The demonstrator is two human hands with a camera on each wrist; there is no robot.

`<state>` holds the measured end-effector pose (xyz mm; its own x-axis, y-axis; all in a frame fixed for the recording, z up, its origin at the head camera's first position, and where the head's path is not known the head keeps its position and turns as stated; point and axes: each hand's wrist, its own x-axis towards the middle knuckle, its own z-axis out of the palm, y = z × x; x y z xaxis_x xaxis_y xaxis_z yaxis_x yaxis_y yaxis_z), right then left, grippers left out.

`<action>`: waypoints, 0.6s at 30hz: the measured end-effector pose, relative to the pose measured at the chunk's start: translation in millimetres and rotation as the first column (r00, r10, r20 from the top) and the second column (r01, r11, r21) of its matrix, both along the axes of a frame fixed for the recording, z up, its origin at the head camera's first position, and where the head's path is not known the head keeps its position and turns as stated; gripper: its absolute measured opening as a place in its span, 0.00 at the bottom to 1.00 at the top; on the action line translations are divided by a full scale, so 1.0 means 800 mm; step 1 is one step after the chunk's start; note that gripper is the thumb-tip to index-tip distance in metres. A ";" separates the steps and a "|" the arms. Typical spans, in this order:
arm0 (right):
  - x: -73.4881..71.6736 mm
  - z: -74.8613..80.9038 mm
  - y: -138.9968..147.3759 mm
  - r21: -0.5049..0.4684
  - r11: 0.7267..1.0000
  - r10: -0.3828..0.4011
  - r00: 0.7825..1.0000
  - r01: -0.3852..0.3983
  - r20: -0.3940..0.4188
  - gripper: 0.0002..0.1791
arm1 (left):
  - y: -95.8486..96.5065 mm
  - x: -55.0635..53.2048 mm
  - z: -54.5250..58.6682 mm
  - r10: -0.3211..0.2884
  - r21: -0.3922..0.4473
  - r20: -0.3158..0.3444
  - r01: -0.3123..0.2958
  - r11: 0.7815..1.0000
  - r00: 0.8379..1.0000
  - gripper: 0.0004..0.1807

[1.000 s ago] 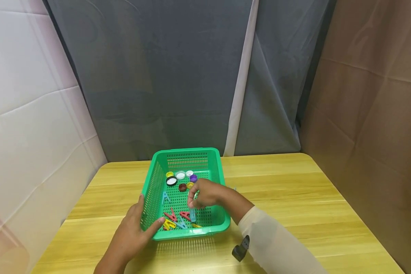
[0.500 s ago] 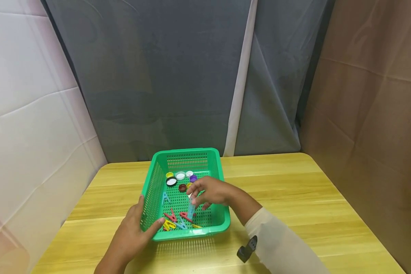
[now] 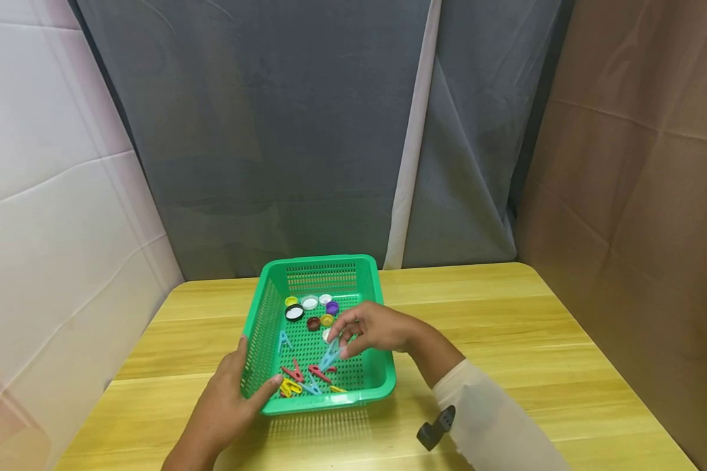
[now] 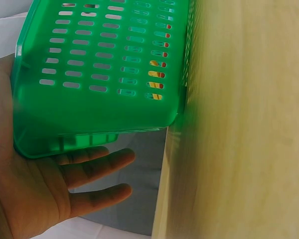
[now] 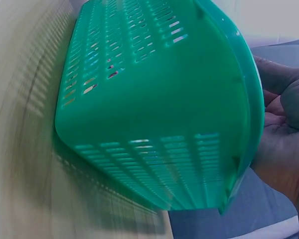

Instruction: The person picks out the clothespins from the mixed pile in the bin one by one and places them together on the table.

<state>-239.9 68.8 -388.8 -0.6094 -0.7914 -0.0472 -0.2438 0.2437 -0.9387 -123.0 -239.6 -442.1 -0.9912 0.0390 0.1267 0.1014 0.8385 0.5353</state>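
Note:
A green plastic basket [image 3: 362, 281] with slotted walls stands on the table. At its near left corner my left hand [image 3: 224, 396] holds it, the thumb over the rim; the left wrist view shows the other fingers [image 4: 102, 167] straight outside the wall. Inside, my right hand [image 3: 374, 330] pinches a light blue clothespin [image 3: 330, 353], tilted above the basket floor. The right wrist view shows this hand [image 5: 284, 144] past the rim, its fingertips hidden. Below the held clothespin lie red clothespins [image 3: 294, 373], a yellow clothespin [image 3: 291, 386] and another blue clothespin [image 3: 312, 387].
Bottle caps lie in the far half of the basket: a black-rimmed cap [image 3: 294, 313], a purple cap [image 3: 332, 307], a dark red cap [image 3: 313, 324] and several others. One blue clothespin [image 3: 284, 341] lies by the left wall. Behind the wooden table [image 3: 477, 327] hangs a grey curtain [image 3: 330, 131].
My right hand has drawn back a little to the right, its fingers now spread more loosely. The blue clothespin has turned from near vertical to slanted. A white cap has come into view.

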 end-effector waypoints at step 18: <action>0.000 -0.011 0.056 -0.158 0.983 0.077 0.992 -0.092 -0.098 0.20 | 0.000 -0.001 0.002 0.002 0.002 0.032 -0.002 1.000 0.999 0.61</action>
